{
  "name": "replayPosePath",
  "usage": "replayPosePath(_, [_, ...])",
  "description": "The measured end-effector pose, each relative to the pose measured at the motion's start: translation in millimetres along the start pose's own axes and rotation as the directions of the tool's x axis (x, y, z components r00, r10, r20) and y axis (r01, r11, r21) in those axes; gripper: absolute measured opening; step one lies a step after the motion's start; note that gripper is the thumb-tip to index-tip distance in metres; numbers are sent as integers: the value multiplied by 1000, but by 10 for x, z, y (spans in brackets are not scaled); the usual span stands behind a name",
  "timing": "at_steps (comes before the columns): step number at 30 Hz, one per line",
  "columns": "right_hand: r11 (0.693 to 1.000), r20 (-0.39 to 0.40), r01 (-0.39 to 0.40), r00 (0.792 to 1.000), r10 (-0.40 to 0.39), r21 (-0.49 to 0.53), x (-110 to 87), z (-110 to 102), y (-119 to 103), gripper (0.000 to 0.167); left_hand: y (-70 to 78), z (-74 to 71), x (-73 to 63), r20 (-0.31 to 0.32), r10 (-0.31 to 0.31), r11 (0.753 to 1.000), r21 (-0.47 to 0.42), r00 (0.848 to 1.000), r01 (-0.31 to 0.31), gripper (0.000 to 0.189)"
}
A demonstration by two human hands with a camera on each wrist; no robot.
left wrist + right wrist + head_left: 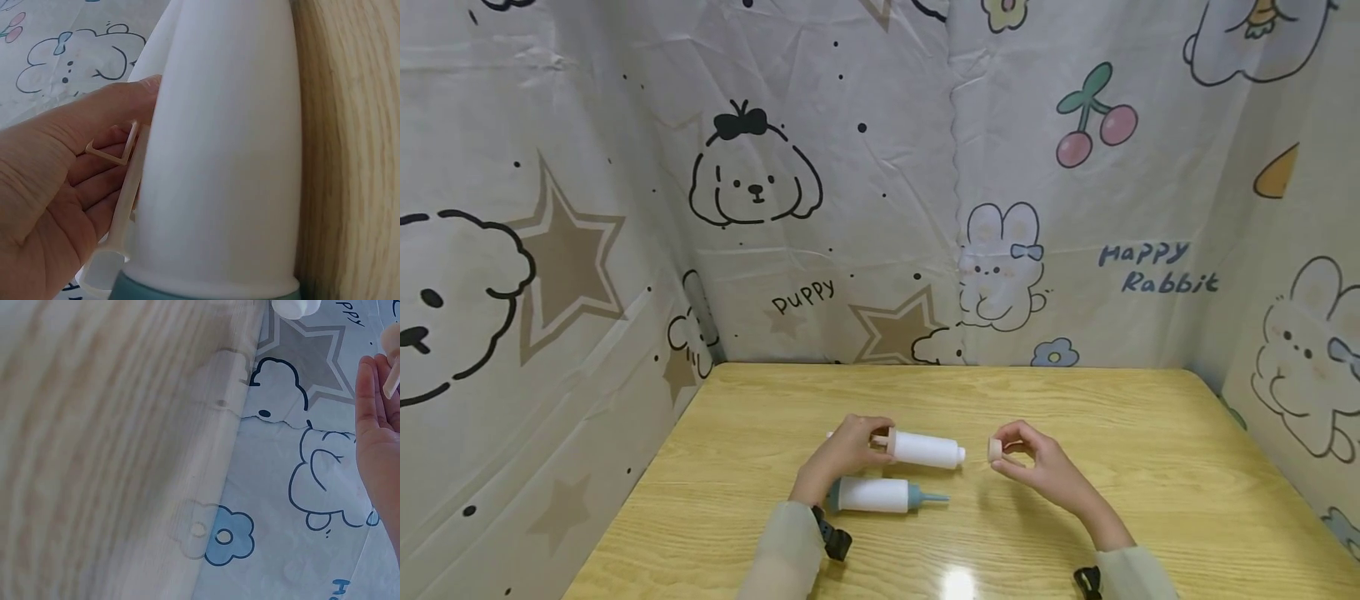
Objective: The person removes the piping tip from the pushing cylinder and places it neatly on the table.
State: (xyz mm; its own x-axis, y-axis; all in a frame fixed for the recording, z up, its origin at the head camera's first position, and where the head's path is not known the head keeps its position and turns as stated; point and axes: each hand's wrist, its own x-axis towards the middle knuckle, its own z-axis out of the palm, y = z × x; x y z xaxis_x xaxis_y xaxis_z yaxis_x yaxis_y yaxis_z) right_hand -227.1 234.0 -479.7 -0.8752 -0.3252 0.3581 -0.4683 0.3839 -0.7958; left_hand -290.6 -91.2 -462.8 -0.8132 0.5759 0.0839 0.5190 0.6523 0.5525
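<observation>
My left hand (pixel 846 450) grips the beige end of a white syringe-like tube (pixel 925 449), whose short white tip points right. A beige plunger rod (pixel 128 194) with a ring handle runs past the curled fingers in the left wrist view. My right hand (pixel 1037 467) pinches a small beige cap (pixel 996 449) between thumb and fingers, a short gap to the right of that tip. Nearer me lies a second white tube (pixel 874 495) with teal ends and a thin teal nozzle (pixel 934 498). It fills much of the left wrist view, partly hiding the left fingers.
The yellow wood-grain table (pixel 715 533) spreads under both hands. A printed cloth (pixel 880 183) with cartoon animals hangs behind it and at both sides. Black wrist straps sit at both sleeves, one strap (pixel 832 535) beside the teal-ended tube.
</observation>
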Motion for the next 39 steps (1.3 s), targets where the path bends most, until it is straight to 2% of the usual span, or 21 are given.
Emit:
replayPosePath(5, [1000, 10, 1, 1000, -1, -10, 6, 1, -9, 23, -38, 29, -6, 4, -6, 1000, -15, 1000, 6, 50])
replayPosePath(15, [999, 46, -48, 998, 47, 10, 4, 19, -1, 23, -150, 93, -22, 43, -56, 990, -124, 997, 61, 51])
replayPosePath(28, [998, 72, -64, 995, 63, 15, -1, 28, 10, 23, -191, 118, -27, 56, -80, 986, -143, 995, 87, 52])
replayPosePath(39, [997, 73, -70, 995, 69, 14, -5, 19, 11, 23, -168, 102, -38, 61, -112, 980, -156, 992, 120, 66])
